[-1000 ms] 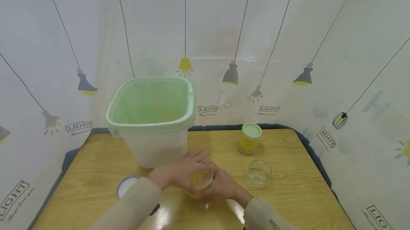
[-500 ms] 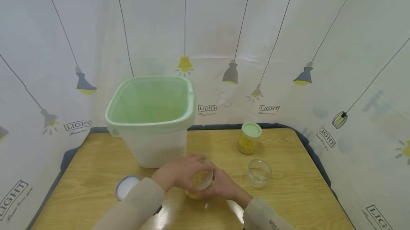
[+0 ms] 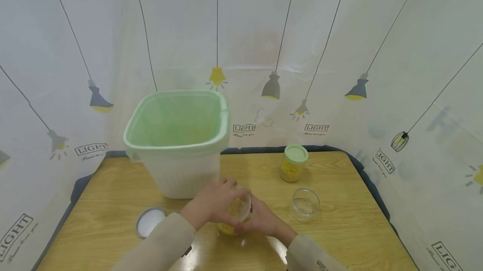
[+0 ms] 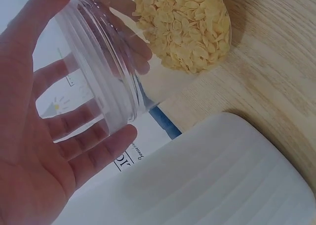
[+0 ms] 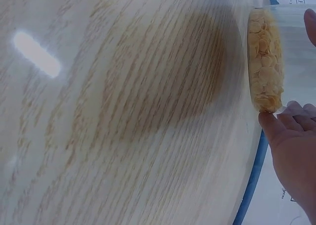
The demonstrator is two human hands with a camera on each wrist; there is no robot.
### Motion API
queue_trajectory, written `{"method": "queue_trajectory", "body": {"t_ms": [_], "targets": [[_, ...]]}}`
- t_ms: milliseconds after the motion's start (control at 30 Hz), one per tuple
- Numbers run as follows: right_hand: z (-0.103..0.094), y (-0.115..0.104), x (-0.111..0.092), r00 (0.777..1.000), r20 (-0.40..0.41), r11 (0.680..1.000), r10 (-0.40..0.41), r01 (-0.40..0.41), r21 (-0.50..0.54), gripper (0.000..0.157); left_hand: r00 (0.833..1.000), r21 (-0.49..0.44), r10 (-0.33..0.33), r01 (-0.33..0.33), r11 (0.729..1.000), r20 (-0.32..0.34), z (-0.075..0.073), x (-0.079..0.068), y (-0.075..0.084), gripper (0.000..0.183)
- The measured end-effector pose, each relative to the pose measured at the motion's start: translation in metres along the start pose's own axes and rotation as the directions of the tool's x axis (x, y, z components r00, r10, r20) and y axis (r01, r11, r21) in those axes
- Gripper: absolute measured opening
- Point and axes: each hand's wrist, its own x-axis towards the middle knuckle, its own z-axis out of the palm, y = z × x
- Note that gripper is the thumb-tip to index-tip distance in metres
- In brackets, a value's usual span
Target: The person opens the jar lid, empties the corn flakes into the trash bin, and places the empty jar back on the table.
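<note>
Both hands hold a clear jar (image 3: 240, 207) with a layer of pale yellow flakes (image 4: 182, 32) at its bottom. My left hand (image 3: 215, 206) grips the jar around its clear ringed top end, thumb on one side and fingers on the other, as the left wrist view shows. From the opposite side, my right hand (image 3: 262, 219) holds the jar's body; in the right wrist view its fingers (image 5: 276, 128) are at the flake-filled end. Close to the wood-grain table (image 3: 332, 237), the jar stands in front of a white bin with a green rim (image 3: 177, 149).
An open glass jar (image 3: 305, 204) stands right of the hands. Behind it is a green-lidded jar (image 3: 293, 164) with yellow contents. A round white disc with a grey edge (image 3: 151, 222) lies left, beside the left sleeve. Lamp-printed sheeting (image 3: 317, 107) surrounds the table.
My left hand's raised, spread fingers have drawn in around the jar's top, and its sleeve has shifted slightly right. The right hand and the jar stay in nearly the same place.
</note>
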Motion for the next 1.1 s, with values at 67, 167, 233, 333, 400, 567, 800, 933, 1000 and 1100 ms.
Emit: {"method": "queue_trajectory", "body": {"t_ms": [67,167,233,333,400,567,800,933,1000,1100], "targets": [[0.0,0.0,0.0,1.0,0.001,1.0,-0.004,0.004,-0.002,0.096,1.0,0.004,-0.002,0.002,1.0,-0.005,-0.001,0.0,0.001,0.079],[0.001,0.001,0.0,1.0,0.006,1.0,0.006,-0.007,0.009,0.098,1.0,-0.001,-0.005,0.005,1.0,-0.007,-0.002,-0.001,0.001,0.079],[0.002,0.002,-0.001,1.0,0.011,1.0,0.015,-0.015,0.019,0.099,1.0,-0.004,-0.011,0.011,1.0,-0.001,-0.003,-0.001,0.001,0.081],[0.002,0.004,-0.002,0.999,0.012,0.999,0.029,-0.03,0.027,0.1,1.0,-0.007,-0.019,0.019,1.0,0.008,-0.006,-0.001,0.0,0.083],[0.003,0.004,-0.002,0.999,0.009,0.999,0.037,-0.037,0.031,0.1,1.0,-0.014,-0.023,0.023,1.0,0.012,-0.008,-0.001,0.0,0.083],[0.001,0.005,-0.002,0.999,0.008,0.998,0.049,-0.049,0.038,0.101,1.0,-0.044,-0.029,0.029,0.999,0.004,-0.015,-0.003,0.0,0.08],[-0.001,0.004,-0.003,0.998,-0.023,0.999,0.053,-0.053,-0.002,0.102,1.0,-0.07,-0.025,0.024,0.997,-0.016,-0.023,-0.006,-0.006,0.08],[-0.003,0.002,-0.004,0.997,-0.044,0.997,0.065,-0.067,-0.028,0.105,0.999,-0.123,-0.043,0.041,0.992,-0.016,-0.025,-0.011,-0.012,0.08],[-0.004,0.002,-0.005,0.996,-0.055,0.997,0.072,-0.074,-0.032,0.105,0.998,-0.153,-0.051,0.047,0.987,-0.022,-0.024,-0.014,-0.016,0.081],[-0.005,0.003,-0.005,0.995,-0.063,0.997,0.076,-0.077,-0.015,0.104,0.998,-0.192,-0.06,0.054,0.98,-0.024,-0.024,-0.019,-0.022,0.082]]}}
